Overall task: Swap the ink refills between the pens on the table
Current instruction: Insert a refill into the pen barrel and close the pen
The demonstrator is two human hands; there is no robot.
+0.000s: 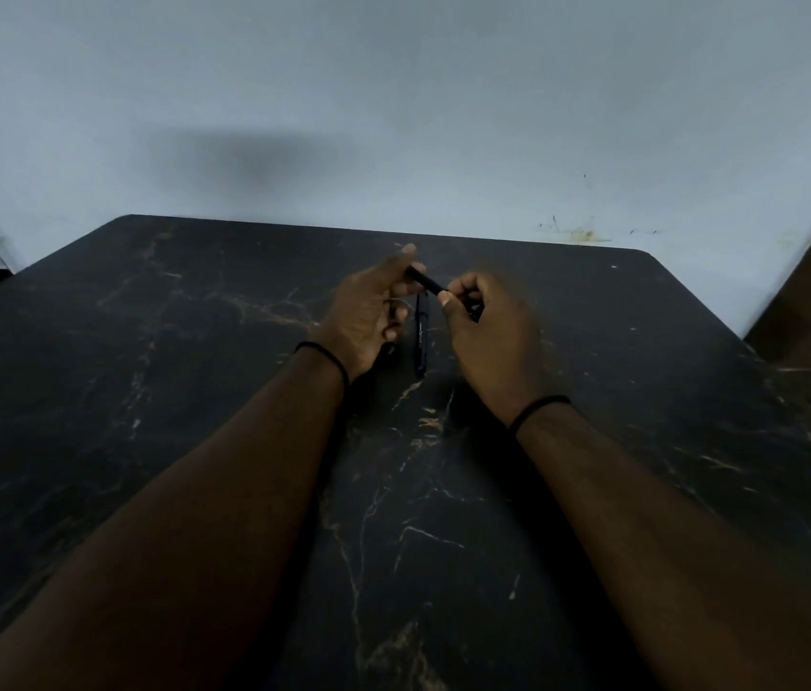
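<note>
Left hand (368, 311) first: its fingers are curled in and pinching the far end of a black pen (426, 280), which it holds up off the dark marble-look table (144, 391) and slanted down toward the right. Below and between the hands a second pen (421, 341) lies flat on the table, pointing roughly away from the person, not touched by anything as far as I can see. Then the right hand (488, 336), fingers closed narrow around the near end of that same raised pen, thumb pressed on top.

Looks to me like the pen is about to be pulled or twisted apart. If that's the step, I'd keep the left grip steady, turn only with the right, and stay low over the table so a spring or refill doesn't bounce away.

Hard to tell much more, honestly. It's dim and black on black, so I can't see a seam, a cap or any refill. The right hand seems to have something dark tucked by the palm, but I can't make out what. Both elbows are cut off at the bottom.
</note>
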